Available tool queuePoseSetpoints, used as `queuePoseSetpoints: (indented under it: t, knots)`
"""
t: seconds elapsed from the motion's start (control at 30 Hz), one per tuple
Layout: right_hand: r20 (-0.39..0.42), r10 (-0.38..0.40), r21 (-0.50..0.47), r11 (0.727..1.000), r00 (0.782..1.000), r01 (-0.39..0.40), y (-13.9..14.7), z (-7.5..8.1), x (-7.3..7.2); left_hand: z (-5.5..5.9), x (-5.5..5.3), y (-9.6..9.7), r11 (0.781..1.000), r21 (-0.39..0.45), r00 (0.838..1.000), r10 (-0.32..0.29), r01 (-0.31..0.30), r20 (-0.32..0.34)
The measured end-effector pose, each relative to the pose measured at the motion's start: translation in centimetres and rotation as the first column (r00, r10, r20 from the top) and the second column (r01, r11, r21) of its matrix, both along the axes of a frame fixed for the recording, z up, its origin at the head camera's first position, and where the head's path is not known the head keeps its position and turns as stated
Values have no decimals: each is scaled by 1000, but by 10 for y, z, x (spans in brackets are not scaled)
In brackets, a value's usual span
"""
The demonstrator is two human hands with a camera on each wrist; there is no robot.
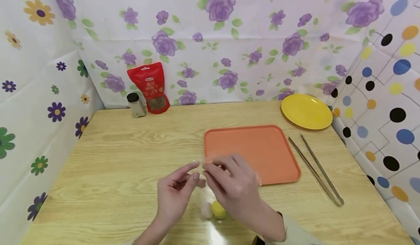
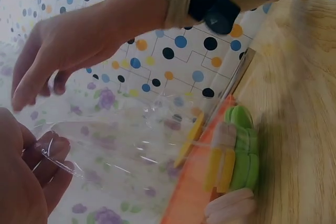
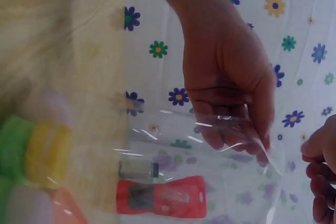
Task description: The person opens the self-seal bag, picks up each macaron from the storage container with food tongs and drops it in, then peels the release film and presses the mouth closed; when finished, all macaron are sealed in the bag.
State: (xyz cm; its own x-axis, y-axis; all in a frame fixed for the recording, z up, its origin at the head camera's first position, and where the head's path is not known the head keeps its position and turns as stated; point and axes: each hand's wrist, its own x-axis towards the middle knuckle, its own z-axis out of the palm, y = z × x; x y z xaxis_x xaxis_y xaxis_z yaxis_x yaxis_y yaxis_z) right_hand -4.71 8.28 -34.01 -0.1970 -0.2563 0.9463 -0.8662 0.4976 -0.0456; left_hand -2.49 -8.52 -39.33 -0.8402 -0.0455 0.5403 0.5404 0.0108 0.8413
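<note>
A clear plastic bag (image 2: 142, 150) with several round macarons (image 2: 247, 158) in its bottom hangs between the hands, over the table. The macarons are green, yellow and pale pink. My left hand (image 1: 175, 192) pinches the bag's rim between thumb and fingers, and the film shows in front of its fingers in the right wrist view. My right hand (image 1: 234, 185) is at the same rim from the other side, fingers bent and fingertips close to the left ones. Whether it grips the film I cannot tell. Seen from above, a yellow macaron (image 1: 218, 210) sits below the right hand.
An orange tray (image 1: 252, 150) lies just beyond the right hand. To its right are metal tongs (image 1: 321, 172), with a yellow plate (image 1: 306, 112) behind. At the back left stand a black-capped jar (image 1: 136, 105) and a red pouch (image 1: 151, 86), against flowered cloth (image 1: 197, 62).
</note>
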Motion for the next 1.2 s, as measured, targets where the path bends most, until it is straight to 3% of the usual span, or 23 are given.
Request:
queuePoseSetpoints:
  t: [0.1,0.37,0.7,0.93,1.07,1.2]
  knots:
    - [37,-9,83,997,999,6,-7,0,-3,-3,-1,2,999,-8,995,-43,42,-90]
    - [43,-38,249,968,998,26,-3,4,-10,1,-3,1,995,-44,973,-94,86,-210]
    - [-17,9,360,933,1000,-2,4,13,-15,5,-5,-2,988,-96,959,-143,123,-245]
    - [-67,93,304,950,993,-69,5,13,-22,6,-7,-4,978,-111,948,-201,179,-246]
    - [29,162,208,964,986,-164,5,10,-25,7,-7,-6,973,-132,941,-218,189,-257]
    - [135,266,64,959,954,-276,5,7,-29,6,-8,-8,972,-145,942,-216,184,-258]
